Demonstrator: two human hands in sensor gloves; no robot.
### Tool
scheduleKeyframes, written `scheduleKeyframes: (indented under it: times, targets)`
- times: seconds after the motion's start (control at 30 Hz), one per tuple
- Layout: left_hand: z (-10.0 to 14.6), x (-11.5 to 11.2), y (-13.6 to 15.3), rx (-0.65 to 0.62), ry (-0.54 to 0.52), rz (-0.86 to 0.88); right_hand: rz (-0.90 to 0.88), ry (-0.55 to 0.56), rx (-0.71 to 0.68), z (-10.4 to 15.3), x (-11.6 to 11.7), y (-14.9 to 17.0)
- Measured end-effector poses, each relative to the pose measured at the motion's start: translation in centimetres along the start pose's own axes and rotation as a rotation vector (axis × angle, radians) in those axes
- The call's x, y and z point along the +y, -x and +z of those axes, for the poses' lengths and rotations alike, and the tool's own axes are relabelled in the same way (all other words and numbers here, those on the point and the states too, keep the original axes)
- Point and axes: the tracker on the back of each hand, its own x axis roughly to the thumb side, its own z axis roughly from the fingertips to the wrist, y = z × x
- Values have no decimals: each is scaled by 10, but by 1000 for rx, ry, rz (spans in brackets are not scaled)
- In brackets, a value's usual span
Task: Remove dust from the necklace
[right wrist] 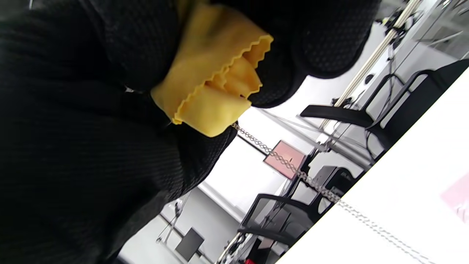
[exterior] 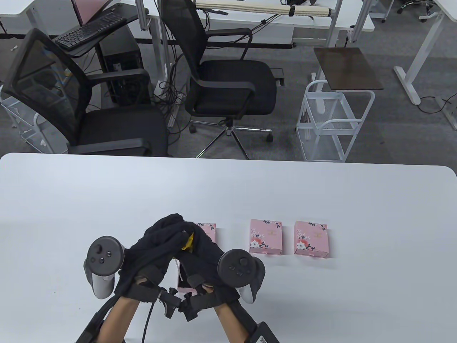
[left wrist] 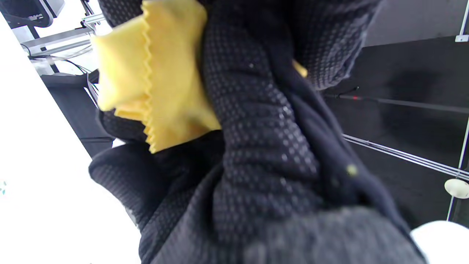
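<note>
Wiping: looks like mid-dusting, both hands bunched together just above the table [exterior: 321,193]
Left hand [exterior: 157,243]: fingers curled round the yellow cloth [left wrist: 154,77], pinching it
Right hand [exterior: 203,253]: pressed up against the left, also curled on the cloth; whether it pinches the chain too, can't tell
Necklace [right wrist: 289,165]: thin silver chain, comes out from under the cloth and trails down to the tabletop
Boxes: open pink box [exterior: 185,282] under the hands, two shut ones [exterior: 266,237] off to the right
Tip: I'd draw the chain through the folded cloth slowly, light squeeze, keep the loose end from snagging or knotting
</note>
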Motion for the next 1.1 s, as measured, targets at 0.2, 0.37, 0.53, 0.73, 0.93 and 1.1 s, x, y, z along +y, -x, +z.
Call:
scheduleKeyframes:
  times: [0.2,0.37,0.53,0.73,0.93,1.1]
  targets:
    - [0,0,-1,-6,16,28,-29,20,19,0,-5,3]
    - [-1,5,0,-14,0,26,28,-8,-27,-1,-6,0]
    - [-2,8,1,-17,-10,30,44,-34,-48,-2,-6,-4]
    - [-1,10,-2,-44,-28,-5,104,-13,-54,-1,-6,-5]
    - [1,14,-5,-68,-57,-45,116,-55,-70,-1,-4,-6]
    - [1,14,-6,-89,-62,-45,153,-80,-80,-1,-3,-7]
